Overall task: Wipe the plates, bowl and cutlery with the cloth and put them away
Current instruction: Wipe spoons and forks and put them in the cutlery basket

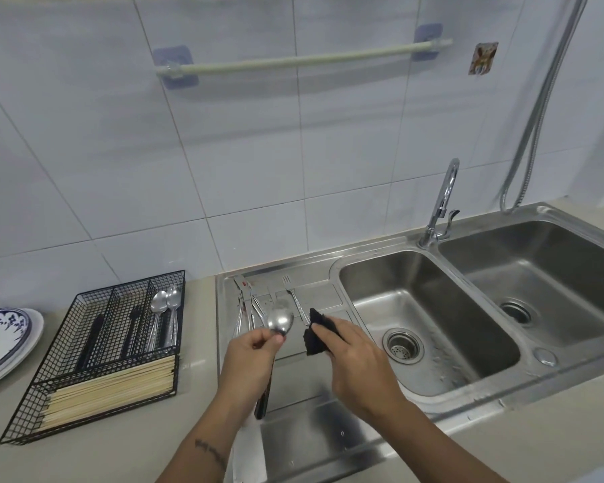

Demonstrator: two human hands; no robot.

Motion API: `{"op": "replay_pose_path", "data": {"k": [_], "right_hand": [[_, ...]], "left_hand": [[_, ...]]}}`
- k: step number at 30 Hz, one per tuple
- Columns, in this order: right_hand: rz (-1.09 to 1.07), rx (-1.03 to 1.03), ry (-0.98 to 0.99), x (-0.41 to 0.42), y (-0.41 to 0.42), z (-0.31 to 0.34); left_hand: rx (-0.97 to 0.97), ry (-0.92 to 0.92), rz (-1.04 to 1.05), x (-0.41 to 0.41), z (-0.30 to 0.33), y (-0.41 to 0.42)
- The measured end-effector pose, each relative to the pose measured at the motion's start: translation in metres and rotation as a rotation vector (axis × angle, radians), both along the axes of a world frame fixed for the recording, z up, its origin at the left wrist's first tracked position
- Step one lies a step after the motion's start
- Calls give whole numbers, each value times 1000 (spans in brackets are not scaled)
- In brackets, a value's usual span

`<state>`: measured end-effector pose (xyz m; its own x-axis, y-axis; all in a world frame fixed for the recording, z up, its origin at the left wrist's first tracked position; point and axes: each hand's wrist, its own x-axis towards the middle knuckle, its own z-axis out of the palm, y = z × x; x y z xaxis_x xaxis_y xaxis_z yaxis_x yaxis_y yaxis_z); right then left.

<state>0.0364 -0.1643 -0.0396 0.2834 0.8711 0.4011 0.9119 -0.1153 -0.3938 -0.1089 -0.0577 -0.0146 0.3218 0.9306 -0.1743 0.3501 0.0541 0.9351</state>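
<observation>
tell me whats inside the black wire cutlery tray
The black wire cutlery tray holds spoons in its right slot, dark-handled cutlery in the middle slots, and pale chopsticks across the front. The mesh hides which dark-handled pieces they are.

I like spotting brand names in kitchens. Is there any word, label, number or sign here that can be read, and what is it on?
No text can be read in this view.
Wall sticker: a colourful picture, too blurred to tell whether it holds words.
Cutlery on the draining board: a small red mark near one handle, too small to read.
Plate: blue floral pattern only, no letters.
Spoon, cloth, tap: no marking visible.
</observation>
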Motion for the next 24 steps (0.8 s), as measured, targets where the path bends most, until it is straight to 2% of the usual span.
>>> {"op": "replay_pose_path", "data": {"k": [4, 7, 12, 16, 20, 24], "right_hand": [[-68, 94, 311, -8, 1, 1], [-76, 105, 387, -15, 0, 3], [-92, 117, 289, -25, 4, 4], [-1, 65, 87, -27, 16, -9], [-101, -20, 93, -18, 11, -20], [7, 70, -16, -21, 16, -14]], "left_hand": [[-16, -90, 82, 12, 7, 2], [-89, -194, 134, 20, 11, 1], [-245, -341, 215, 29, 18, -3], [-313, -410, 291, 31, 19, 1], [-350, -496, 350, 20, 22, 5], [-450, -567, 402, 16, 21, 4]]}}
